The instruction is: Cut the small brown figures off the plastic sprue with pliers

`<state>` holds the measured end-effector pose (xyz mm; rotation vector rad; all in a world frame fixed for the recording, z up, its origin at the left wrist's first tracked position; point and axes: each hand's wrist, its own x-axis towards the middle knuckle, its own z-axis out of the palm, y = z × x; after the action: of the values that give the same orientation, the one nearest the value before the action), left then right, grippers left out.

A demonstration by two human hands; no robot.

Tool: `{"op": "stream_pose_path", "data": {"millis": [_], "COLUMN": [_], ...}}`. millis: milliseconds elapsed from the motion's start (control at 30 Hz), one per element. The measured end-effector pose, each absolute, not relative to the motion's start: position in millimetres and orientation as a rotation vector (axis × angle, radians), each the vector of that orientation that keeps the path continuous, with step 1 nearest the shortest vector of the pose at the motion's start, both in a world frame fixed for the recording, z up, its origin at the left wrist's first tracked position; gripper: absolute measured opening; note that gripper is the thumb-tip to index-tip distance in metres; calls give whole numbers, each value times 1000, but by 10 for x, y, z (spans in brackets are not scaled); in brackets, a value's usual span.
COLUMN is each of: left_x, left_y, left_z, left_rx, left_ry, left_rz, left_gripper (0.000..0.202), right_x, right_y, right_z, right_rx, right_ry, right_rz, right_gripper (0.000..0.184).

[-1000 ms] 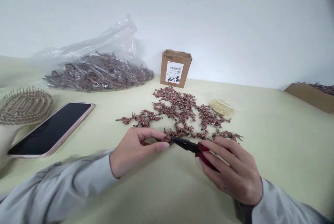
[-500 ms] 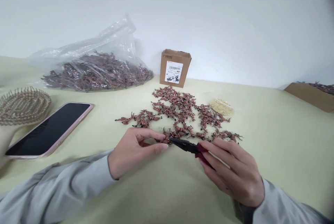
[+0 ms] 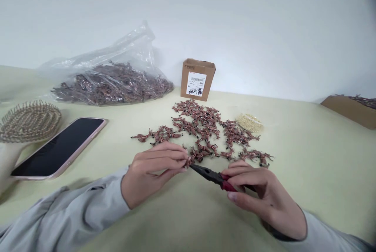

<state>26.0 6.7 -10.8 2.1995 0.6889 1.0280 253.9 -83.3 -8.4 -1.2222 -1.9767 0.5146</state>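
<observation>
Your left hand (image 3: 152, 173) rests on the table (image 3: 308, 158), well in front of the small cardboard box (image 3: 197, 79) and a little to its left. Its fingers are pinched together on one small brown piece (image 3: 189, 161). Your right hand (image 3: 264, 197) lies in front of the box and off to its right, closed around the red handles of the pliers (image 3: 211, 174). The dark nose of the pliers points left and slightly away from you, toward the box, and its tip meets the brown piece right at your left fingertips. The spot is too small to tell whether the jaws bite the piece or only touch it.

A scattered heap of brown pieces (image 3: 205, 126) starts just in front of the box and spreads toward you, ending just short of your fingers. A mound of pale bits (image 3: 249, 122) sits in front of the box to its right.

To the left of the box, a clear plastic bag (image 3: 111, 83) stuffed with more brown pieces slumps by the wall. Farther left of the box and nearer to you, a phone (image 3: 61, 148) in a pink case lies face up with a dark screen. A hairbrush (image 3: 28, 120) lies farther left of the box again. Far to the right of the box, a second cardboard box (image 3: 349, 109) with brown pieces in it shows at the frame's edge.
</observation>
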Motion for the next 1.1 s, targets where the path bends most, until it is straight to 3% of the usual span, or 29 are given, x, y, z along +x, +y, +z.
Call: {"op": "stream_pose_path", "data": {"millis": [133,467,1100], "left_x": [282,310,305], "left_y": [54,55,100], "left_z": [-95,-98,-89], "left_rx": [2085,1623,1330], "left_ry": [795,1047,891], "left_rz": [1034,775,582], "left_gripper": [6,23,19], "right_x": [2545,2668,2733], "right_y": [-816,-760,-755], "right_z": [-105,-268,-303], "right_rx": [-1240,-1057,-1069], "right_ry": [-1954,-2138,-2216], "right_rz": [512,-474,-866], "right_gripper": [6,25,18]}}
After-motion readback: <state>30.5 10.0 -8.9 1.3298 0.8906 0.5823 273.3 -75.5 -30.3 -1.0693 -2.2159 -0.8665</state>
